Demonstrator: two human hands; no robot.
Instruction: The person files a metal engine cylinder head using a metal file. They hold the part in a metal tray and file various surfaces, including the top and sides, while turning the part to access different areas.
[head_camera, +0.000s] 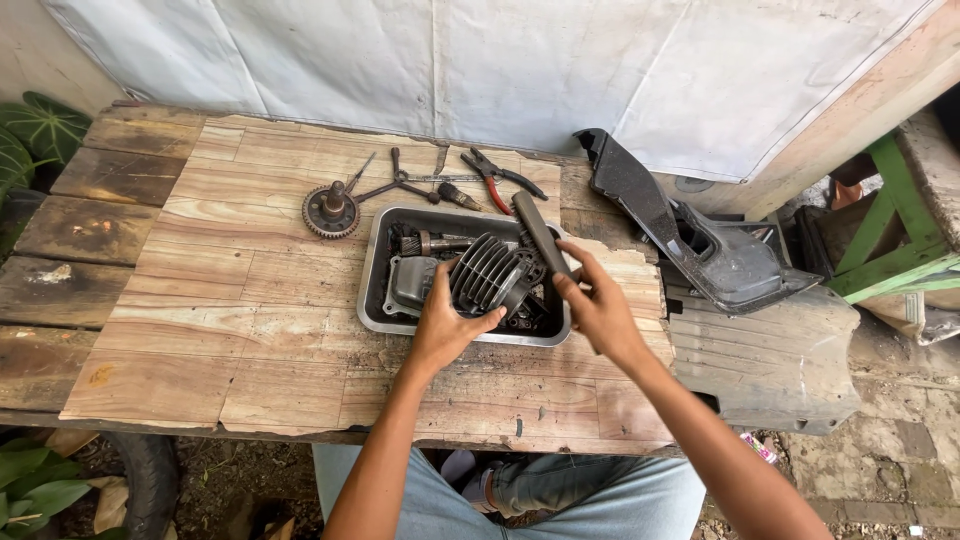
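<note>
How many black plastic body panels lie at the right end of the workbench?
2. One narrow, curved panel leans near the white sheet; one broad, flat panel lies below it at the bench's edge. Others may be hidden beneath.

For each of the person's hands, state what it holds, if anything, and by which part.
Left hand: finned engine cylinder, gripped at its lower edge. Right hand: long dark bar, held at its near end.

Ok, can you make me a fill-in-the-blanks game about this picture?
1. The left hand grips a finned metal part over the metal ____.
2. The right hand holds a dark flat ____.
3. The pliers have ____ handles.
4. The toothed gear lies on the ____ table.

Missing words: tray; bar; red; wooden
</note>
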